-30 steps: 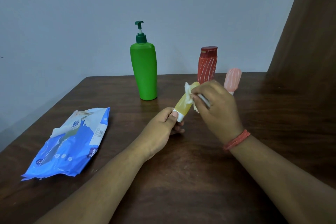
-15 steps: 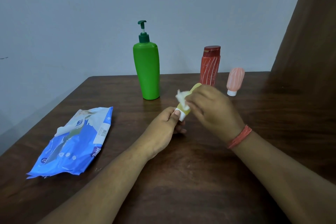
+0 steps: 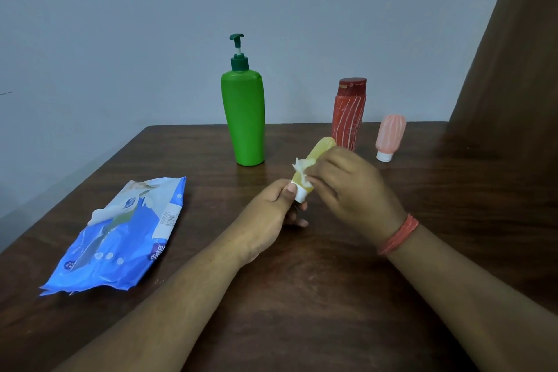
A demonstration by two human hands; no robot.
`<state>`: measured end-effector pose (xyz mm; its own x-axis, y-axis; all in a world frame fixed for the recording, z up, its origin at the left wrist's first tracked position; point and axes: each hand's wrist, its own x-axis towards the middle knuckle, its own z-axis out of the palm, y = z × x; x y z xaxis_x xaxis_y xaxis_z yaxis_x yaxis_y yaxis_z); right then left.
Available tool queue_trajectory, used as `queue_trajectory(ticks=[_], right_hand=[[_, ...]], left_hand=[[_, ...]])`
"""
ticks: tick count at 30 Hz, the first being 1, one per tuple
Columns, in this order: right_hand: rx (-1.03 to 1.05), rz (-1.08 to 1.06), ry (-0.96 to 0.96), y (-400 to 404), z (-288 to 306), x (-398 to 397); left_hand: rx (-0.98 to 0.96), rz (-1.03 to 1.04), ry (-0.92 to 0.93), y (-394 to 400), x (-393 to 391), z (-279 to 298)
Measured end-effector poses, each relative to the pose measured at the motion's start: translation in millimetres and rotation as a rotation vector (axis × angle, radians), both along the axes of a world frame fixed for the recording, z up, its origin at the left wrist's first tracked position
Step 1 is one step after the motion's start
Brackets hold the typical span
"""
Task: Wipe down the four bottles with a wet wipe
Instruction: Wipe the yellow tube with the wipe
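Observation:
A small yellow bottle (image 3: 320, 149) with a white cap is held tilted above the table, cap end down. My left hand (image 3: 271, 214) pinches it at the cap. My right hand (image 3: 350, 187) is wrapped round the bottle's lower body with a white wet wipe (image 3: 300, 167) pressed against it; part of the wipe sticks out to the left. Behind stand a tall green pump bottle (image 3: 244, 118), a red striped bottle (image 3: 348, 115) and a small pink bottle (image 3: 389, 136) resting on its white cap.
A blue pack of wet wipes (image 3: 120, 235) lies flat on the left of the dark wooden table (image 3: 302, 296). A grey wall runs behind the table's far edge. A brown surface rises at the far right.
My right hand with the wipe has slid down the yellow bottle from its upper end towards the cap. The left hand kept its hold on the cap.

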<state>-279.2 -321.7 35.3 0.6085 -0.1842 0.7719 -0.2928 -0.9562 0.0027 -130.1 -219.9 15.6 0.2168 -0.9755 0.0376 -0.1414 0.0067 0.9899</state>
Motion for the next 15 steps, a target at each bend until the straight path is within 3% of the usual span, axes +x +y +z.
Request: queue_trajectory(ticks=[6, 11, 15], right_hand=[[0.240, -0.142, -0.293, -21.3, 6.9, -12.2], [0.181, -0.079, -0.237, -10.2, 9.6, -7.4], [0.192, -0.179, -0.298, -17.8, 14.6, -12.9]], left_hand=[[-0.011, -0.028, -0.014, 0.5, -0.1, 0.4], [0.010, -0.044, -0.076, 2.0, 0.4, 0.5], [0.016, -0.044, -0.122, 2.2, -1.5, 1.8]])
